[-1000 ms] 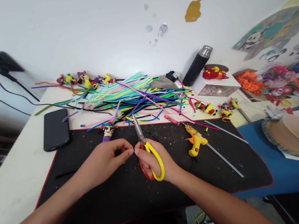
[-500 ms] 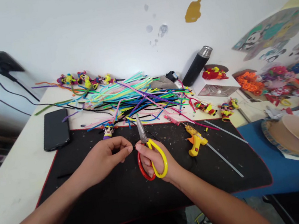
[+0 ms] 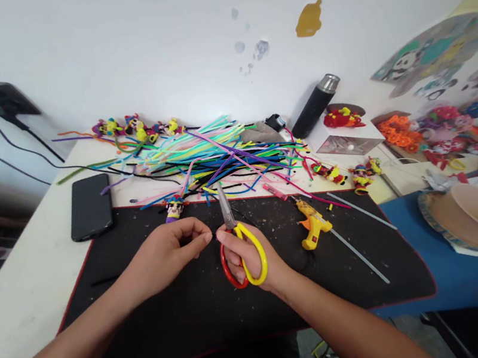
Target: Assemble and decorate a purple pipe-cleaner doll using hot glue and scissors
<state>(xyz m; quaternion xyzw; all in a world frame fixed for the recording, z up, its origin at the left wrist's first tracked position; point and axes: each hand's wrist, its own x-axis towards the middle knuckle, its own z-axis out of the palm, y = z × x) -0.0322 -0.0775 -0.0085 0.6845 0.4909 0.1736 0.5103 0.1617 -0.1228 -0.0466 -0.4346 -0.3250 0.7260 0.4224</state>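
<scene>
Left bare hand (image 3: pixel 164 254): thumb and forefinger tips pinch together on what looks like a tiny, thin black strand (image 3: pixel 214 235); the other fingers curl inward.
Right bare hand (image 3: pixel 249 249): fingers wrapped around steel-bladed scissors with red and yellow looped handles (image 3: pixel 230 220), the thumb reaching toward the left fingertips.
Strand's place: between the two hands, above the large black mat with a red edge (image 3: pixel 189 320) – dark against dark, so a dropped piece could easily be lost there. Whether the right thumb also grips it, I cannot tell.
Blades: they seem closed, pointing away; opening them this near the left fingertips could nick skin.
Pinch: so little strand shows that a weak hold or a tug could let it slip.
Small cap-wearing figure in blue, red, yellow and purple (image 3: pixel 174 207): lies just beyond the left hand, where a careless knuckle could knock it.
Yellow plastic glue gun (image 3: pixel 314 224): rests on the mat right of the scissors – if its tip is hot, which I cannot tell, a sideways sweep could burn.
</scene>
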